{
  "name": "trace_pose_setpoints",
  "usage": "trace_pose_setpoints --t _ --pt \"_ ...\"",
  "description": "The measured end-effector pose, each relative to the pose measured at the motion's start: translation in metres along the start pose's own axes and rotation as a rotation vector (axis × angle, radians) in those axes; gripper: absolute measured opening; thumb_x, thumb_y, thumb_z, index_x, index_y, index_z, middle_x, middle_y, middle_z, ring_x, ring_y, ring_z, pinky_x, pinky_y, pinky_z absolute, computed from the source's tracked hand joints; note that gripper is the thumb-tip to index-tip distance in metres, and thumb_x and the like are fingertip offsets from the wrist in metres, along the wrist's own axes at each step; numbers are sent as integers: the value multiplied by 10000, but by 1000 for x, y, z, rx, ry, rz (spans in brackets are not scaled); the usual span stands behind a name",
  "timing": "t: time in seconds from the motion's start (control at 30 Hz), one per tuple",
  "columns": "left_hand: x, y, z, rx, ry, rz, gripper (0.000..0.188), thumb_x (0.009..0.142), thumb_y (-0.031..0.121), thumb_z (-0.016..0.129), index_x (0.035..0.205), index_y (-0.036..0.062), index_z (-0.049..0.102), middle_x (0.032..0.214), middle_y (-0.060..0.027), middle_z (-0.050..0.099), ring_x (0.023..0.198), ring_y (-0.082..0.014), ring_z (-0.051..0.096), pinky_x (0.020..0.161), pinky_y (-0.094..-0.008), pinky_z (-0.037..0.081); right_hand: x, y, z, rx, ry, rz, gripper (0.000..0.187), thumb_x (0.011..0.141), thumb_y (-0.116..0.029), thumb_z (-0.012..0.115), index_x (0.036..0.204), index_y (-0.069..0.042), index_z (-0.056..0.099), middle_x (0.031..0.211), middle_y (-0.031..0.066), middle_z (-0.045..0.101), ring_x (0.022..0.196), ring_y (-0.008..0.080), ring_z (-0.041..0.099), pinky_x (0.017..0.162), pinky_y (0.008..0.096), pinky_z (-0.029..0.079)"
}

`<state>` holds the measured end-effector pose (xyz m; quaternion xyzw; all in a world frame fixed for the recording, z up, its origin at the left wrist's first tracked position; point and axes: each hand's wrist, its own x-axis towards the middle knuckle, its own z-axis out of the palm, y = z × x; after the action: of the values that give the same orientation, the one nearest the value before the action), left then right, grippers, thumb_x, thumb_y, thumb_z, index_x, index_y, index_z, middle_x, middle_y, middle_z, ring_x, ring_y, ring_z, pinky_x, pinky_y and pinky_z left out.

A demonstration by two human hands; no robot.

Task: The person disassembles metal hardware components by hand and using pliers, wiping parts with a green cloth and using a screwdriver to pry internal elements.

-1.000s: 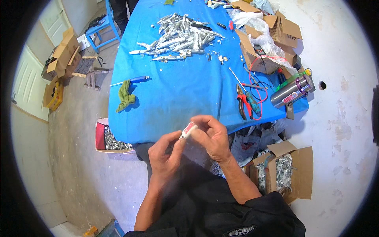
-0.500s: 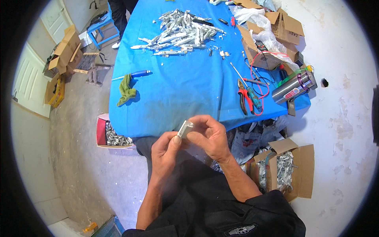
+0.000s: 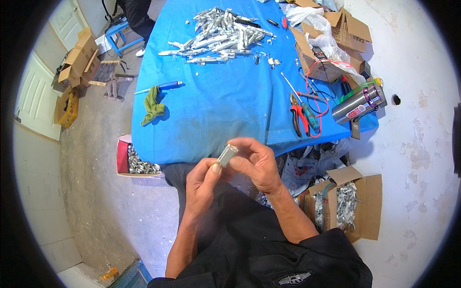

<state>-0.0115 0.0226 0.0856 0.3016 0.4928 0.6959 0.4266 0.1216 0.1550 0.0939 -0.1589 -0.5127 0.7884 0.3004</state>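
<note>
Just off the near table edge, a small pale grey, flat rectangular piece [image 3: 227,154] is pinched between my two hands; I cannot make out its exact kind. My left hand [image 3: 201,185] has thumb and fingers closed on its lower end. The curled fingers of my right hand [image 3: 259,165] close on its upper right side, thumb bent inward. On the blue-covered table [image 3: 216,105] beyond lies a heap of slim white and silver parts [image 3: 218,36]. A green cloth [image 3: 152,108] and a blue-handled screwdriver [image 3: 169,85] rest to the left.
Red-handled pliers [image 3: 298,117], a green-handled screwdriver [image 3: 309,115] and a steel flask [image 3: 357,103] lie at the table's right. Open cartons [image 3: 307,62] stand behind them. Below are a box of metal pieces [image 3: 139,163] and a carton of scraps [image 3: 370,206]. Another person's leg [image 3: 137,21] shows far left.
The small piece has turned between my fingers, so its broad flat face now shows. My hands stay nearly in place. The other person's leg has shifted at the far left.
</note>
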Motion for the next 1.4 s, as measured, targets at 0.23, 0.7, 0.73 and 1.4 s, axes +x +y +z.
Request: trace_pose_setpoints --t 0.23,0.7,0.73,1.4 --pt "0 -2 5 121 47 48 228 1124 185 614 1109 -22 706 978 -85 764 859 -162 705 809 -309 567 0 -3 3 77 66 50 415 1054 -87 725 1432 32 605 1188 76 718 1058 118 674 918 291 573" --pt "4 17 17 642 126 347 190 952 -17 761 1140 -35 766 1035 -124 791 898 -172 751 814 -307 593 -5 -5 -3 -65 51 51 471 1030 -14 703 1483 52 594 1270 79 717 1154 135 681 1027 304 565" --pt "4 19 17 638 107 347 200 946 -18 765 1146 -35 767 1034 -122 792 900 -171 752 813 -307 594 -6 -5 -2 -88 48 49 476 1028 -14 704 1486 54 592 1277 81 717 1162 136 681 1037 305 562" --pt "3 -3 7 934 70 612 281 949 -10 765 1220 0 690 1037 -178 762 884 -350 769 737 -422 615 -13 5 -1 -169 33 29 451 1067 -58 705 1502 25 620 1291 97 756 1105 115 705 977 270 579"
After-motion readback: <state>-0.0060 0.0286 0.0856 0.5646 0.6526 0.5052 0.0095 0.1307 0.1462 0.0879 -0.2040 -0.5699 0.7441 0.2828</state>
